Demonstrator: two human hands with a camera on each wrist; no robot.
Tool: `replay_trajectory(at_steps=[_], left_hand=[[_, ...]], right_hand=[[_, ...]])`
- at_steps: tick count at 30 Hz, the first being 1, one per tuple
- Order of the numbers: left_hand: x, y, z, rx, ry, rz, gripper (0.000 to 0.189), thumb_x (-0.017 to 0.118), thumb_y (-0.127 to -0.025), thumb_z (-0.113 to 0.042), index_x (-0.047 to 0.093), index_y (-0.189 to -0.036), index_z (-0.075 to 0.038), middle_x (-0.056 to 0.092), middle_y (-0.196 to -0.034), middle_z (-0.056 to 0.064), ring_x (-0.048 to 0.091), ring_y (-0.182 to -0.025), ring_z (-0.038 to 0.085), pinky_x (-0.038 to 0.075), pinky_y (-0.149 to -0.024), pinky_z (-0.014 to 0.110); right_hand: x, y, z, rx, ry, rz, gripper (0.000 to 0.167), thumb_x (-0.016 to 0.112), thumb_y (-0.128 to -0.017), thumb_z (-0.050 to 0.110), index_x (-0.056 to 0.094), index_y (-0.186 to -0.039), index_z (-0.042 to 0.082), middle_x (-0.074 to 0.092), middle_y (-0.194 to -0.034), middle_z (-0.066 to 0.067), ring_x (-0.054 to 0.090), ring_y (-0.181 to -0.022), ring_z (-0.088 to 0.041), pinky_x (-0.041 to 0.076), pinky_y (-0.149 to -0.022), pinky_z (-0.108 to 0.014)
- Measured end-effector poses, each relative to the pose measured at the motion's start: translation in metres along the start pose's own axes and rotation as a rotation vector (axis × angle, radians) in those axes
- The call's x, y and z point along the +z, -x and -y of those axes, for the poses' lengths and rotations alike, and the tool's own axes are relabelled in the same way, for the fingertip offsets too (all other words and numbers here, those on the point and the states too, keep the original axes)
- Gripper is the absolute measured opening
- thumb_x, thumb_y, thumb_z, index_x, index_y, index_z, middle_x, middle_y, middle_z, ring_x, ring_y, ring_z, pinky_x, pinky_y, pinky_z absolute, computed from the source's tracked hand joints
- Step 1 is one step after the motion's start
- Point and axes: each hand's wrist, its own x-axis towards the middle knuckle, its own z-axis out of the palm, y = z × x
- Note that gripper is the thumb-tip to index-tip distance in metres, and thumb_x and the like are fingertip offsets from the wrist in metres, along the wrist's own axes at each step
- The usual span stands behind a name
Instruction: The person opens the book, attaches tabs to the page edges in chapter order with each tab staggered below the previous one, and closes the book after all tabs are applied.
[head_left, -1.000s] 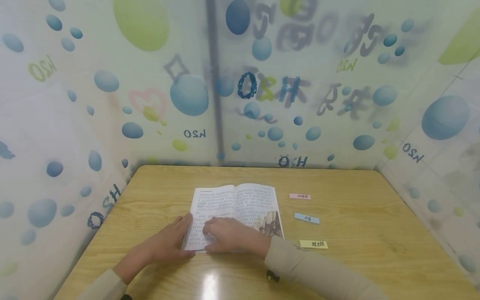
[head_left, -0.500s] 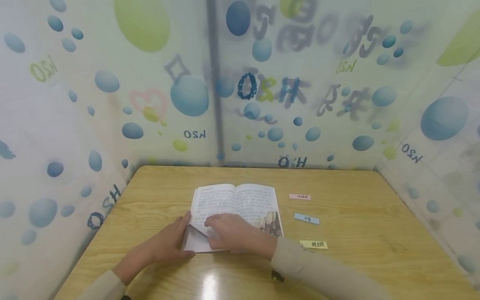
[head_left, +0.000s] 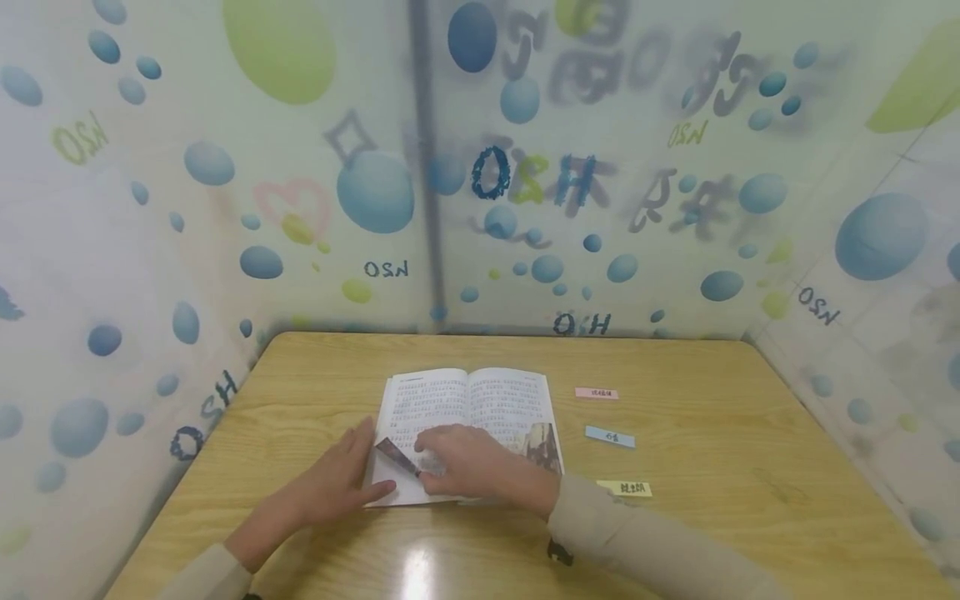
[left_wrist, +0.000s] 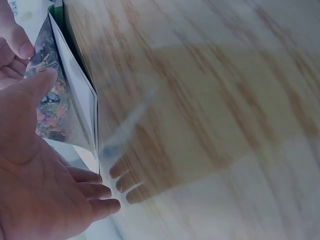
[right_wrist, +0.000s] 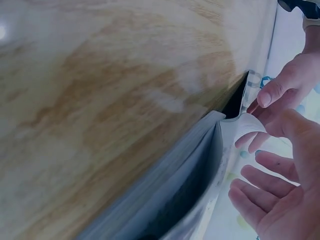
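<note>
An open book [head_left: 431,387] lies on the table with its printed pages up. My right hand [head_left: 472,458] reaches over the left half and pinches a page [head_left: 397,457] near its lower corner. This corner is lifted and bent over, so a strip of dark picture shows on its underside. In the left wrist view, the picture side of the lifted page [left_wrist: 52,117] faces the camera, with the right thumb at its edge. My left hand [head_left: 330,482] rests along the book's left edge, fingers extended, its thumb near the lower corner.
To the right of the book lie a pink paper strip [head_left: 597,393], a blue strip [head_left: 610,437] and a yellow strip [head_left: 626,489], each with handwriting. The wooden table [head_left: 712,433] meets a patterned curtain [head_left: 630,200] at the back.
The page's lower left corner has come up and bent toward the right, showing its dark underside. My right hand has shifted slightly right; the left thumb has risen a little.
</note>
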Motion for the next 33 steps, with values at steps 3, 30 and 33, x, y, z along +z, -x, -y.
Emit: replay_trajectory(at_steps=[3,30,33], left_hand=[[-0.002,0.002,-0.001,-0.019,0.020,0.023,0.103,0.074,-0.091,-0.045,0.021,-0.147,0.023,0.028,-0.147,0.047,0.032,-0.135,0.059,0.030,-0.109,0.066],[-0.004,0.006,-0.002,-0.073,-0.047,0.163,0.110,0.074,-0.087,-0.057,0.025,-0.149,0.021,0.018,-0.154,0.043,0.022,-0.139,0.061,0.026,-0.110,0.069],[-0.003,0.006,0.000,-0.071,-0.052,0.167,0.110,0.073,-0.088,-0.057,0.025,-0.149,0.021,0.018,-0.154,0.043,0.022,-0.139,0.061,0.026,-0.109,0.070]], right_hand=[[0.003,-0.001,0.002,0.007,-0.013,0.022,0.035,0.076,-0.090,0.029,0.068,-0.120,0.012,0.069,-0.112,0.004,0.062,-0.091,-0.006,0.052,-0.079,-0.019],[0.026,-0.019,0.000,-0.020,-0.058,0.079,0.043,0.080,-0.087,0.043,0.071,-0.117,0.013,0.068,-0.117,0.005,0.062,-0.103,-0.006,0.048,-0.091,-0.019],[0.026,-0.019,-0.002,-0.015,-0.073,0.087,0.039,0.078,-0.090,0.040,0.071,-0.117,0.013,0.068,-0.121,0.005,0.062,-0.110,-0.007,0.046,-0.097,-0.021]])
